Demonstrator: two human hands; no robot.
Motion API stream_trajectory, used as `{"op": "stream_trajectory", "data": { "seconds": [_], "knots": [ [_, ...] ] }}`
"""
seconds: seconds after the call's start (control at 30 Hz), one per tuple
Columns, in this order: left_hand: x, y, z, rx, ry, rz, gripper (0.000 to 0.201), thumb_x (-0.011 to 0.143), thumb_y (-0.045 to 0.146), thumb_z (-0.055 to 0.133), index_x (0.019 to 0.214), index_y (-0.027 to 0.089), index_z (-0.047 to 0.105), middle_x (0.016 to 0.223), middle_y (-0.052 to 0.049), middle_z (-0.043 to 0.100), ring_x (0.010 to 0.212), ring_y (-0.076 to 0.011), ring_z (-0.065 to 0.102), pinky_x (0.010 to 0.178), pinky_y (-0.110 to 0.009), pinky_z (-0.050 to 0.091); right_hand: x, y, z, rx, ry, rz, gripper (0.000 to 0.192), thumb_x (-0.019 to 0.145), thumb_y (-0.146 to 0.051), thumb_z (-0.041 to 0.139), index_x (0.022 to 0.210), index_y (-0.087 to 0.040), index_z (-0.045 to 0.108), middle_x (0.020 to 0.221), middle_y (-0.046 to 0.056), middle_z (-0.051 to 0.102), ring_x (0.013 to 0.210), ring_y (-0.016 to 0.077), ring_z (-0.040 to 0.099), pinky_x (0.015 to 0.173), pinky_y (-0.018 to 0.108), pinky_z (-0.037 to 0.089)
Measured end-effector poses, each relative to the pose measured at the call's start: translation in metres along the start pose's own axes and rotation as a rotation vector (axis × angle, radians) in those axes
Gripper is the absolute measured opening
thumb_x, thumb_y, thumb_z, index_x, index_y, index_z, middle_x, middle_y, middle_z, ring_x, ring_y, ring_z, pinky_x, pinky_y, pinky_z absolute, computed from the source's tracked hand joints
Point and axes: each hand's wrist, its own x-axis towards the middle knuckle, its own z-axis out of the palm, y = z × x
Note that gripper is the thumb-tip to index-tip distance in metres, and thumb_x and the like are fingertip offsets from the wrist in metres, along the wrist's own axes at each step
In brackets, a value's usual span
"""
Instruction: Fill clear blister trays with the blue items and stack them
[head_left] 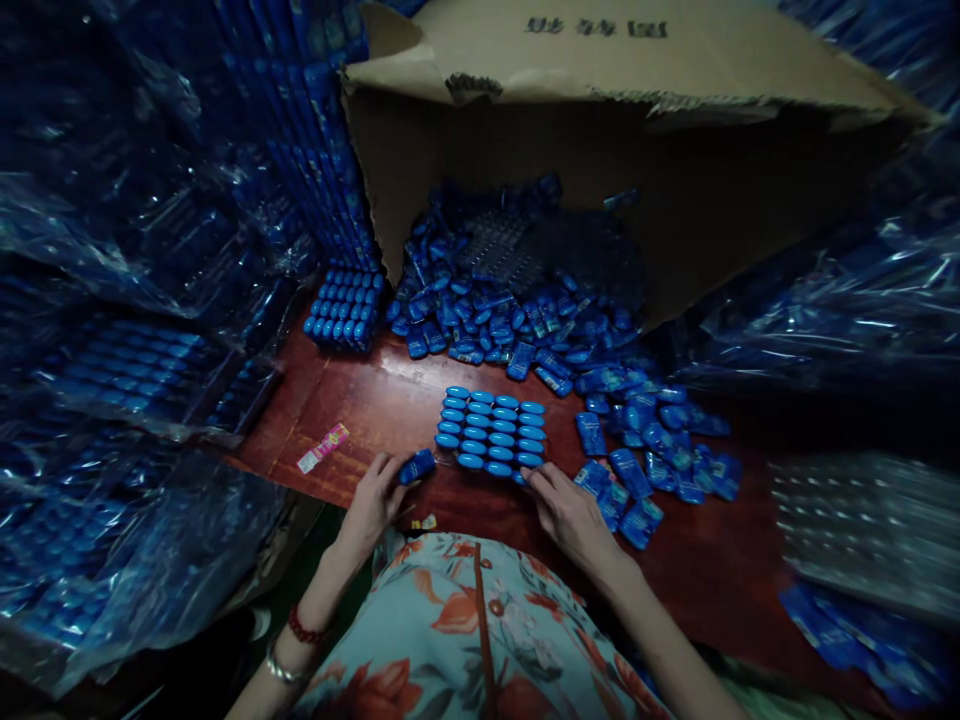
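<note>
My left hand (379,490) pinches a small blue printed pack (417,466) just above the table, left of a neat block of packs. That block (491,430) stands in even rows, with glossy, rounded blue ends facing up. At its front right corner, the fingers of my right hand (559,500) close on another small blue pack (520,477), mostly hidden by the fingertips. Loose blue packs (626,470) lie on the table to the right of my right hand.
A cardboard box (750,190) lies open behind the reddish-brown table (337,390), spilling a heap of loose packs (480,310). Another stacked block (343,308) stands at back left. Clear plastic trays (870,520) lie at right. Plastic-wrapped stacks (135,370) crowd the left.
</note>
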Motion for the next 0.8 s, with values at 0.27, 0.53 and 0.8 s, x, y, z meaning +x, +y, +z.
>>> {"op": "stream_trajectory", "data": {
  "seconds": [0.27, 0.53, 0.8],
  "knots": [
    [0.013, 0.014, 0.023, 0.365, -0.052, 0.162, 0.029, 0.088, 0.012, 0.038, 0.112, 0.02, 0.054, 0.086, -0.005, 0.062, 0.073, -0.0145, 0.061, 0.066, -0.023, 0.05, 0.001, -0.001, 0.003, -0.015, 0.028, 0.002, 0.029, 0.089, -0.01, 0.035, 0.108, -0.019, 0.056, 0.087, 0.006, 0.058, 0.072, 0.0155, 0.059, 0.063, 0.026, 0.049],
    [0.042, 0.041, 0.011, 0.642, -0.391, 0.18, 0.034, 0.08, -0.001, 0.04, 0.106, 0.015, 0.054, 0.083, -0.009, 0.063, 0.069, -0.0197, 0.063, 0.059, -0.027, 0.048, 0.003, 0.006, 0.002, -0.116, 0.012, -0.075, 0.038, 0.084, -0.003, 0.036, 0.113, -0.017, 0.056, 0.093, 0.008, 0.061, 0.075, 0.0156, 0.059, 0.066, 0.026, 0.048],
    [0.06, 0.054, 0.009, 0.682, -0.478, 0.058, 0.017, 0.082, 0.007, 0.048, 0.096, 0.012, 0.056, 0.084, -0.013, 0.067, 0.072, -0.0244, 0.066, 0.061, -0.031, 0.051, 0.005, 0.006, 0.005, -0.274, 0.226, -0.009, 0.027, 0.09, -0.027, 0.047, 0.113, -0.02, 0.06, 0.089, 0.009, 0.064, 0.076, 0.0194, 0.059, 0.065, 0.03, 0.045]
  ]
}}
